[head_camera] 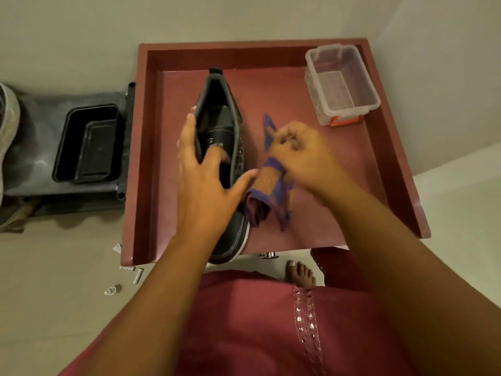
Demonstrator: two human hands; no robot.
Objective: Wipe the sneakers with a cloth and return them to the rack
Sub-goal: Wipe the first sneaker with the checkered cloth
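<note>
The left hand point(202, 169) grips a black sneaker point(221, 147) at its collar: the fingers curl over the left rim at about nine o'clock of the opening, the index finger reaches into the opening, and the thumb stretches out toward three o'clock, its tip touching the cloth point(268, 185). The right hand point(301, 156) holds that purple and tan cloth with fingers curled tight round it; part of the fabric sticks up past the knuckles toward twelve o'clock, the rest hangs bunched below the palm toward six o'clock, just beside the sneaker's right flank.

The sneaker stands upright on its sole in a red-brown tray point(151, 147), left of the tray's middle. Its long axis runs from twelve to six o'clock, tilted slightly: heel tab at twelve, toe at six, the toe reaching the tray's near edge. The left forearm covers much of the toe, and the lacing is mostly hidden by the hand. The right fingertips blur, so how they pinch the cloth I cannot tell.

A clear plastic box point(341, 82) sits in the tray's one o'clock corner. At nine o'clock, outside the tray, a black tub point(86, 142) rests on a grey surface. A bare foot point(301, 274) shows below the tray.
</note>
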